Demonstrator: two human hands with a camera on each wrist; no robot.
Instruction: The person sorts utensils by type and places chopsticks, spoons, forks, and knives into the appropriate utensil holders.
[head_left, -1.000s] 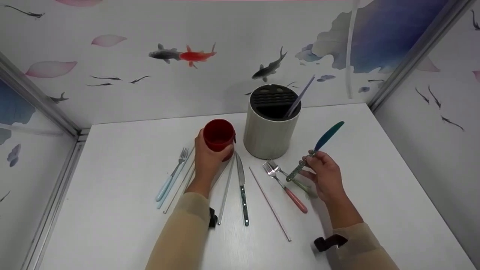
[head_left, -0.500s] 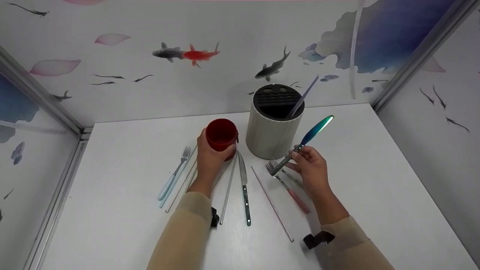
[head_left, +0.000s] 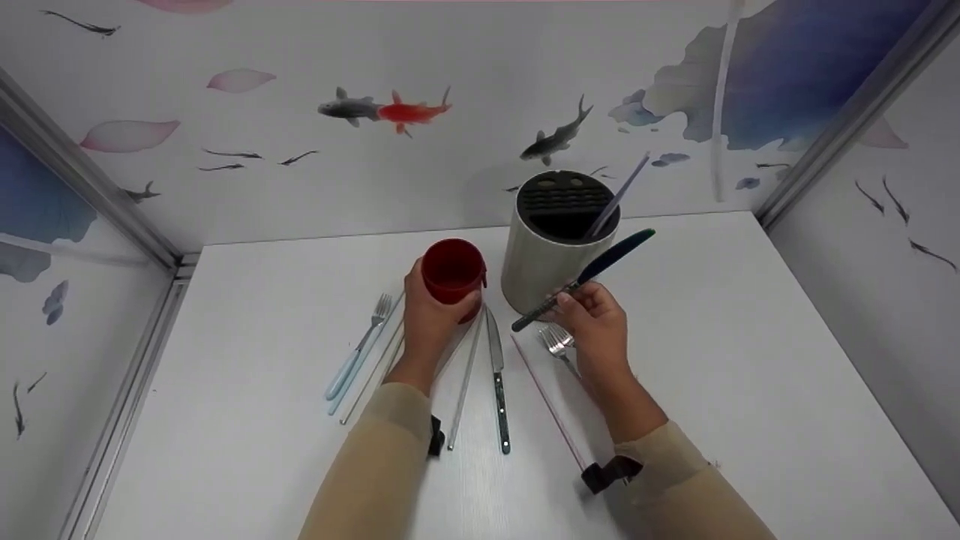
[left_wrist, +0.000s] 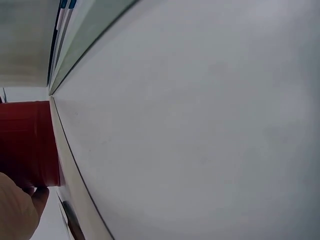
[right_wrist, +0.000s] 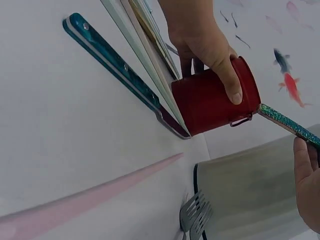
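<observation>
My left hand [head_left: 430, 326] grips a small red bucket [head_left: 454, 274] with a wire handle, upright among the cutlery. Its fingers and thumb wrap round the sides. In my right hand [head_left: 600, 330] a table knife [head_left: 619, 253] is pinched by its glittery green handle. The knife's dark blue-green blade points up and right, in front of the holder. From the right wrist view, the handle's end [right_wrist: 267, 111] appears near the bucket's rim; whether they touch I cannot tell. Forks [head_left: 556, 341] lie below the right hand, partly hidden by it.
A pale cylindrical utensil holder [head_left: 536, 270] with a black slotted top stands at the back, a purple stick [head_left: 621, 193] in it. Around the bucket lie a dark-handled knife [head_left: 499, 397], a pink stick [head_left: 547, 401], pale sticks [head_left: 466, 382] and a light-blue fork [head_left: 364, 349]. Patterned walls enclose the table.
My right hand has moved left with the knife, from beside the forks to in front of the holder. The left hand keeps its hold on the bucket. The head view has shifted slightly.
</observation>
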